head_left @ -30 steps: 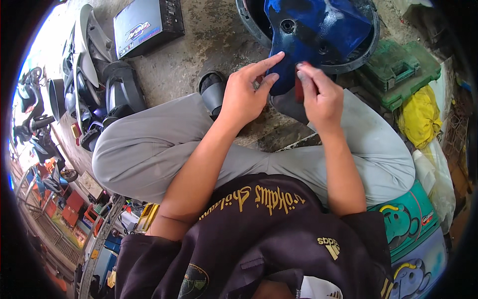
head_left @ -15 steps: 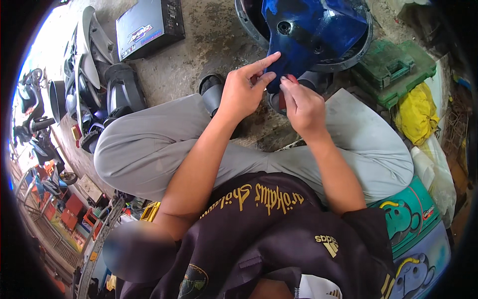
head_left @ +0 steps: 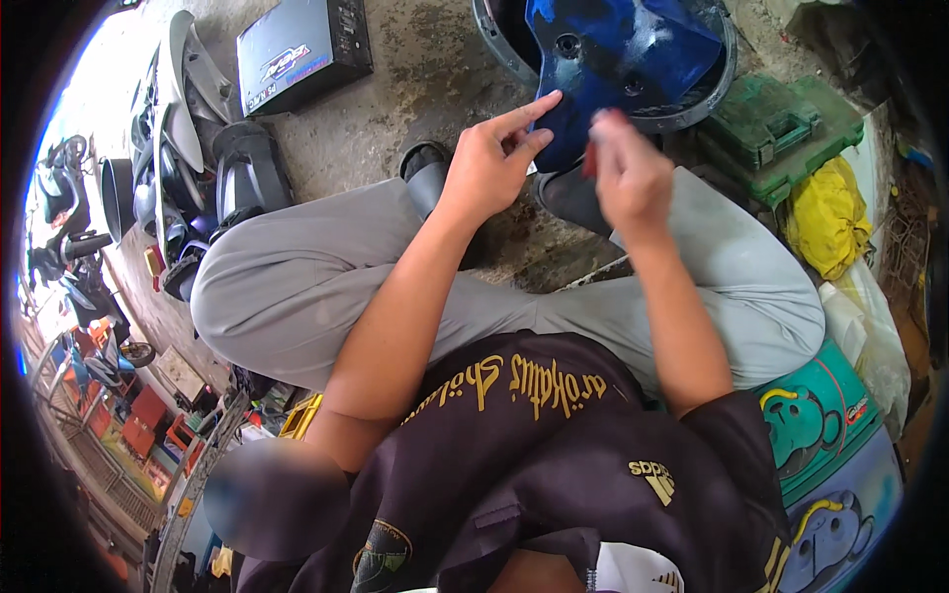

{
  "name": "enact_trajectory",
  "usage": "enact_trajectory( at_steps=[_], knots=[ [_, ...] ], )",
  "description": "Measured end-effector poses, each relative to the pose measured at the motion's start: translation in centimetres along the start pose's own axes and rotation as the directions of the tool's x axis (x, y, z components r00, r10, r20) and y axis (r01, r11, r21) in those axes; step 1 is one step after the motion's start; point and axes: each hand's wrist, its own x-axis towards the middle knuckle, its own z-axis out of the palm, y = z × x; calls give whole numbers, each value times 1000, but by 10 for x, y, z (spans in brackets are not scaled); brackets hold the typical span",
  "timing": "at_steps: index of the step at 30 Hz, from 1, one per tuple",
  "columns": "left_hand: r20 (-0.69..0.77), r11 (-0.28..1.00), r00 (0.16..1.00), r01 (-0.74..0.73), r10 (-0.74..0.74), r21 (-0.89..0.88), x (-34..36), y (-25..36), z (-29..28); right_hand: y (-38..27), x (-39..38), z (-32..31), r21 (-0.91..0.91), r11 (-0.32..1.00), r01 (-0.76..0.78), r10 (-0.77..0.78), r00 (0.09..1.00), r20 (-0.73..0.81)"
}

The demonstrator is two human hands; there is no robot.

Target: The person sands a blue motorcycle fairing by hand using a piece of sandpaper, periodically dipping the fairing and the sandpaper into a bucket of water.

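The person sits with the knees spread to both sides, in grey trousers [head_left: 287, 296] and a dark shirt [head_left: 554, 445]. At the far side, a little to the right of the middle, a glossy blue panel [head_left: 643, 59] with round holes lies over a round black tub [head_left: 714, 107], and its narrow end points toward the person. The left hand [head_left: 484, 170] is at the left edge of this narrow end. Its thumb and forefinger are spread apart, with their tips at the panel; whether the other fingers clasp it from below, one cannot tell. The right hand [head_left: 633, 178] is on the right side of the same end, and it looks blurred. Its grip is narrow, closed on a small red piece [head_left: 591, 160], which is just beside the panel; if the two touch, this cannot be told.

To the right of the tub there is a dirty green case [head_left: 776, 138], and nearer a yellow bag [head_left: 830, 219]. At the far left, a dark box [head_left: 297, 59] rests on the stained floor [head_left: 425, 74].
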Motion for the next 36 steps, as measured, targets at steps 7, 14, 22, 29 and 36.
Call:
enact_trajectory(
  at_steps=[7,14,22,29,36],
  knots=[
    [-23,999,999,34,-34,18,1,2,-1,-11,14,-11,47,974,-222,218,973,76],
    [-26,1000,999,31,-31,0,5,-3,0,-10,17,-9,4,998,-65,65,998,19],
    [55,994,997,65,-60,-92,5,6,-2,-20,5,-12,-5,996,-84,85,996,34],
    [69,988,994,92,-84,-125,5,6,-2,-12,-8,-9,-63,998,5,-3,1000,27],
    [87,983,992,106,-94,-150,8,9,-2,-19,-8,-7,-1,997,81,-80,989,128]
  ],
)
